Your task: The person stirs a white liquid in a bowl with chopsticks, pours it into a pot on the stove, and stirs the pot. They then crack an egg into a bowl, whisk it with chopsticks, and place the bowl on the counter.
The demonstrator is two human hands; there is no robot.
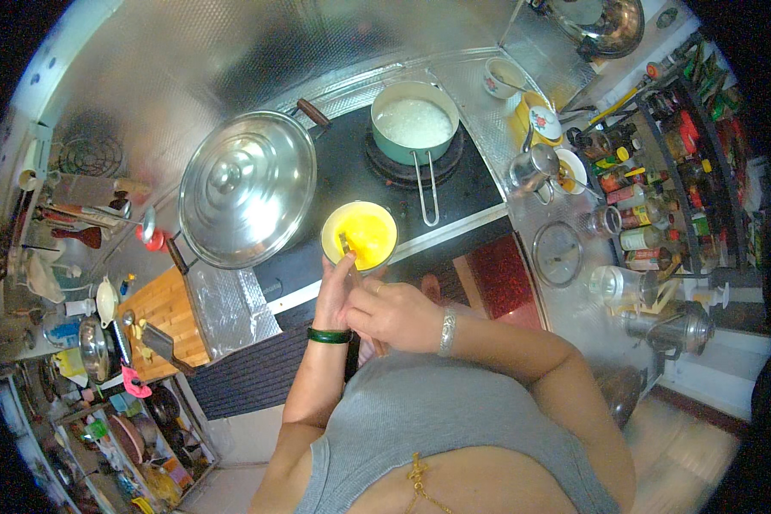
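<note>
My left hand (332, 292) holds a small round bowl (325, 232) by its near side, with the thumb at the rim. Bright yellow liquid (371, 234), which looks like beaten egg, fills much of it. My right hand (395, 315) is closed on the handle of a utensil (345, 243) whose metal end dips into the yellow liquid; its lower part is hidden by my fingers. Beyond the bowl, a light green saucepan (401, 151) with a wire handle stands on a burner, holding whitish, bubbly liquid (416, 122). To the left a large pan is covered by a domed metal lid (247, 189).
At the left are a wooden cutting board (167, 315) and a cleaver (157, 340) lying on it. On the right counter stand a metal pitcher (540, 164), a glass lid (557, 254), bowls and a rack (668, 148) of seasoning bottles.
</note>
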